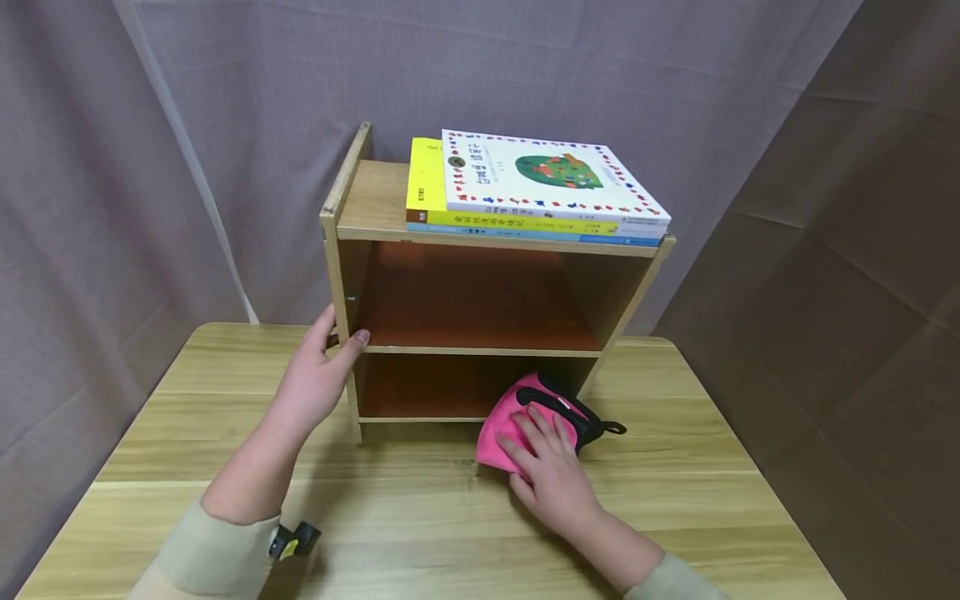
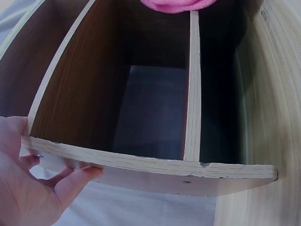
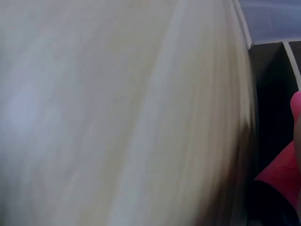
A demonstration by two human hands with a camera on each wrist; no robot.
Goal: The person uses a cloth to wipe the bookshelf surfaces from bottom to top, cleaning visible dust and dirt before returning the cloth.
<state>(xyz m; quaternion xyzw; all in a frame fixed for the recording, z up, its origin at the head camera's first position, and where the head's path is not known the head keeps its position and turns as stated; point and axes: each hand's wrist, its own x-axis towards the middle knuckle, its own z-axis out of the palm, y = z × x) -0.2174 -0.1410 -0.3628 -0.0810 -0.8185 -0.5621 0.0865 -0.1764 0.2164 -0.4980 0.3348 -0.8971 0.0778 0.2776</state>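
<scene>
A small wooden shelf unit (image 1: 487, 351) stands on the table. My left hand (image 1: 318, 379) grips its left side panel, thumb on the front edge near the middle board and fingers round the outside. In the left wrist view, the left hand (image 2: 44, 179) holds the panel's edge. My right hand (image 1: 555, 483) holds a pink cloth (image 1: 495, 437) with black trim and a black hanging loop at the front of the lower compartment, towards its right side. Part of the pink cloth (image 3: 282, 172) shows at the right wrist view's edge; most of that hand is out of that view.
Several books (image 1: 517, 179) lie stacked flat on the shelf's top board, a white-covered one uppermost. The wooden table (image 1: 420, 517) extends in front and to both sides. Grey curtains (image 1: 247, 100) hang behind, and a darker cloth (image 1: 840, 275) hangs at the right.
</scene>
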